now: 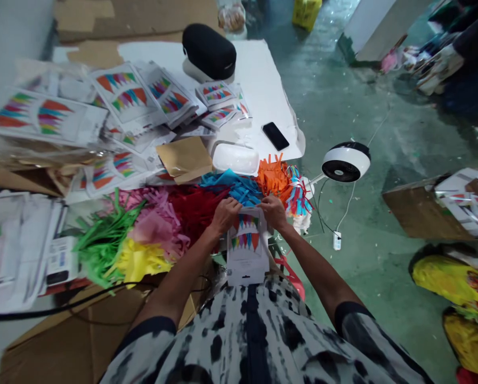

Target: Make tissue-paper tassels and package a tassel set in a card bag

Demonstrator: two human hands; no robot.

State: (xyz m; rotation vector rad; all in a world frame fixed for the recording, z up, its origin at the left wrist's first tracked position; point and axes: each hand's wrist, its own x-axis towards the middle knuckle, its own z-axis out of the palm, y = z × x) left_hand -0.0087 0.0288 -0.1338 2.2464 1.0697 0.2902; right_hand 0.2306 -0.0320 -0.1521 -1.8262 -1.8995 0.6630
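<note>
A white printed package (246, 261) with pictures of coloured tassel garlands lies upside down against my front. My left hand (226, 214) pinches its far left corner, and my right hand (273, 212) grips the far right corner. Just beyond the hands are fringed paper tassels: blue (239, 188), orange (273, 176) and dark red (194, 208). Pink (159, 218), green (103, 240) and yellow (140, 261) bunches spread to the left. A mixed red, white and blue tassel (298, 194) hangs at the right edge. Whether anything sits inside the package opening is hidden.
Finished-looking printed packages (122, 96) pile up at the back left. A white tray (235, 158), a phone (275, 136) and a black case (209, 52) rest on the table. Right of it stands a white fan (346, 161) with cords. A carton (418, 205) sits farther right.
</note>
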